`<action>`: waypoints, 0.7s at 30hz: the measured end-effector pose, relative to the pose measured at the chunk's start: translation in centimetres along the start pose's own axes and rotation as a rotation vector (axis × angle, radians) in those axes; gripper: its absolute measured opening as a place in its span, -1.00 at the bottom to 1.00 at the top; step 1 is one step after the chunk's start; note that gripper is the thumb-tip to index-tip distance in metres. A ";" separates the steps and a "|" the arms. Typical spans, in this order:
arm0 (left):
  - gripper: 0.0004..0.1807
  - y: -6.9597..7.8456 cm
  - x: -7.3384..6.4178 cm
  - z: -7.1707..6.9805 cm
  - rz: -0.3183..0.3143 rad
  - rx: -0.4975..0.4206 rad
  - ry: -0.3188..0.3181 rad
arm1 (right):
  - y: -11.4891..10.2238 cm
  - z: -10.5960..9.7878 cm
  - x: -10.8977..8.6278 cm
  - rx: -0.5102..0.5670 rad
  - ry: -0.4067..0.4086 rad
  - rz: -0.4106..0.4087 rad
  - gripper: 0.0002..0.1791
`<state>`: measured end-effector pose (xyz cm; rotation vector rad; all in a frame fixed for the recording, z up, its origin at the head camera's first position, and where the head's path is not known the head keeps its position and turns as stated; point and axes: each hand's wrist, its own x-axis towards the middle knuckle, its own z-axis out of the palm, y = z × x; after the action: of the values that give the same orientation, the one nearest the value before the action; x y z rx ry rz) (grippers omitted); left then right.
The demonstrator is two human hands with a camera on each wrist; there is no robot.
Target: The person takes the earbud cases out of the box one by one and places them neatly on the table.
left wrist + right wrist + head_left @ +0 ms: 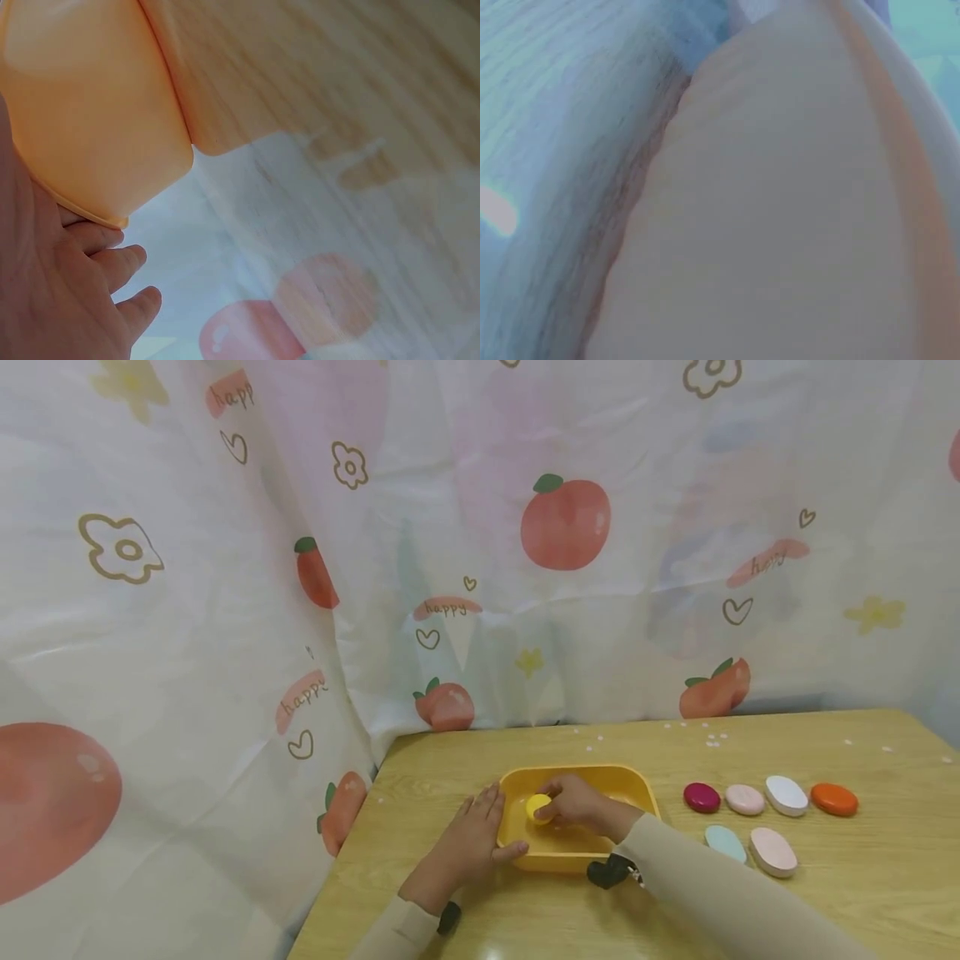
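A yellow-orange plastic basin (577, 863) sits on the wooden table. Inside its left part, my right hand (581, 802) pinches a small yellow soap bar (537, 809) with thumb and fingers. My left hand (472, 839) rests against the basin's left end, fingers extended along the rim and thumb at the front left corner. From the left wrist, the left hand (67, 277) shows beside the basin's outer wall (97, 97), its fingers fairly straight under the rim. The right wrist view is filled by the basin wall (772, 195); the right hand's fingers are hidden there.
Right of the basin lie several oval soap bars: dark red (702, 797), pale pink (745, 799), white (786, 796), orange (835, 799), mint (725, 844) and light pink (773, 852). A fruit-printed curtain (480, 527) hangs behind and left of the table (450, 752).
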<state>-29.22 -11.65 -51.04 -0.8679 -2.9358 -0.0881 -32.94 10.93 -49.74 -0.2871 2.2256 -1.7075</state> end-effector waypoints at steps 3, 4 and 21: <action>0.04 0.0 0.1 0.0 0.005 0.007 0.009 | 0.0 -0.3 -0.5 0.017 -0.012 -0.010 -0.55; 0.04 0.0 0.0 0.0 0.005 0.008 0.009 | 0.0 -0.5 -0.6 0.014 -0.018 -0.015 -0.55; 0.07 0.2 -0.3 -0.3 -0.004 -0.009 -0.007 | 0.1 -3.0 -2.8 -0.005 -0.019 -0.022 -0.59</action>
<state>-28.89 -11.68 -50.73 -0.8651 -2.9460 -0.0994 -31.48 14.63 -48.73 -0.3285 2.2218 -1.7036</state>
